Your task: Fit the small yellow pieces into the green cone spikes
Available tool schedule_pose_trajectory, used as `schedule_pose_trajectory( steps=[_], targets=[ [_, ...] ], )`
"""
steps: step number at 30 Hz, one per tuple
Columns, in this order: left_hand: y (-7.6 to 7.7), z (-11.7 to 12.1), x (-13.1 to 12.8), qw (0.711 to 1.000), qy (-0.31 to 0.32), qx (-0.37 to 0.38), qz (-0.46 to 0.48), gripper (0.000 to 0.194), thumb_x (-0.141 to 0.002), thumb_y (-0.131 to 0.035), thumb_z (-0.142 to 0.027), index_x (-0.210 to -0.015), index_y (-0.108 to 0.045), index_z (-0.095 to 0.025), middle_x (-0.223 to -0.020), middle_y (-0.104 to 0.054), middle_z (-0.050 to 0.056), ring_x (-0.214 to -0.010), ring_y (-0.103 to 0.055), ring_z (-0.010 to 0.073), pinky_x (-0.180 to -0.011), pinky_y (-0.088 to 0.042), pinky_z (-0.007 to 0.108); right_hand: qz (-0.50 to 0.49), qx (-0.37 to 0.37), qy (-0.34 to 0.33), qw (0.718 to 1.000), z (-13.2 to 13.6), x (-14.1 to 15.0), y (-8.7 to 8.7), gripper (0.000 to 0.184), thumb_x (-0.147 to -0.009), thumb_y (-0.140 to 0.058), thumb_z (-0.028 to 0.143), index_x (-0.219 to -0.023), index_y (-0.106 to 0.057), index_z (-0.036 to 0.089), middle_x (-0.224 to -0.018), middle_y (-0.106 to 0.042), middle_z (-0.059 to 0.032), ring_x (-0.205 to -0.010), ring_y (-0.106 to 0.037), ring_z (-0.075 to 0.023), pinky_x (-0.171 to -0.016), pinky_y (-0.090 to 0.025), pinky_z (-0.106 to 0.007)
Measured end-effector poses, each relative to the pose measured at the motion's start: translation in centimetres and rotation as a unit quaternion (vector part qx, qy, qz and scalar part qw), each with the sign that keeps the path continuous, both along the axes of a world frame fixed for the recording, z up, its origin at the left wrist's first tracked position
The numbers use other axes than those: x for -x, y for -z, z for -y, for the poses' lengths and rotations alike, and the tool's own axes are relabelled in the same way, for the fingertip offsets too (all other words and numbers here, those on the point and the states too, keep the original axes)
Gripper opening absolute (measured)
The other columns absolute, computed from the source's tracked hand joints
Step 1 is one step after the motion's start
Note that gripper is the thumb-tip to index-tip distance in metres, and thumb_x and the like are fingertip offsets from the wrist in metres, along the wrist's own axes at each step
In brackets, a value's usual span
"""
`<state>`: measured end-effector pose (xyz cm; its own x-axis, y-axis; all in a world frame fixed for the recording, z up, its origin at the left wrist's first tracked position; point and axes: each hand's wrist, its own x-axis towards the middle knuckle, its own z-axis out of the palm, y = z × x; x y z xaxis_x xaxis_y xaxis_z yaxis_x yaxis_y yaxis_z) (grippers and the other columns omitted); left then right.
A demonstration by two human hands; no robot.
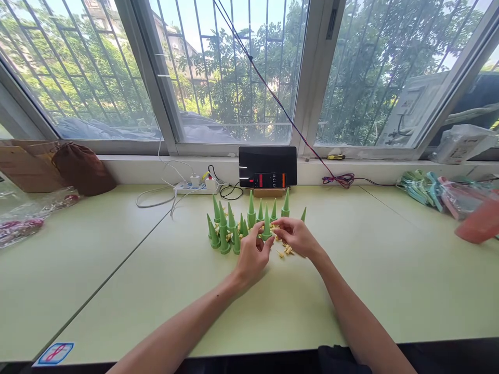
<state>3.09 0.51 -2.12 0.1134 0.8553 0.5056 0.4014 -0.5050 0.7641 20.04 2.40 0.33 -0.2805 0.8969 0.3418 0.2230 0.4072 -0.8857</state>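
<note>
A green cone [266, 224] is in the middle of the table [241, 327], between the two hands. Its long axis is upright, and its narrow tip points up, toward the windows in this view. The left hand [253, 253] comes from the lower left, with thumb and forefinger curved and pinching the cone near its lower part. The right hand [297, 236] comes from the right side, its wrist bent inward and its fingertips gathered close to the cone; I cannot tell if they pinch something. Small yellow pieces [288, 250] lie scattered under the right hand. More cones [224, 239] stand to the left and behind, also with tips upward. Behind them, a phone [270, 180] leans before a dark tablet [268, 158]; its digits are too small to read. At the near left edge, a blue-bordered sticker [55, 354] shows what looks like a red "8".
</note>
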Motion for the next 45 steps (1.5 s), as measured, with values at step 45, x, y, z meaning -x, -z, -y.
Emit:
schedule_pose_trajectory(
  steps=[45],
  targets=[
    [-0.56, 0.24, -0.07, 1.0, 0.005, 0.022, -0.005, 0.04, -0.088, -0.058, -0.038, -0.121, -0.052, -0.016, -0.092, -0.067, 0.007, -0.042, -0.043, 0.0046, -0.051, -0.041, 0.023, 0.053, -0.041, 0.039, 0.997, 0.15, 0.26, -0.23, 0.033, -0.093, -0.051, 0.042, -0.069, -0.055, 0.019, -0.057, -0.047, 0.0033, -0.051, -0.039, -0.0103, -0.049, -0.031, -0.024]
  ],
)
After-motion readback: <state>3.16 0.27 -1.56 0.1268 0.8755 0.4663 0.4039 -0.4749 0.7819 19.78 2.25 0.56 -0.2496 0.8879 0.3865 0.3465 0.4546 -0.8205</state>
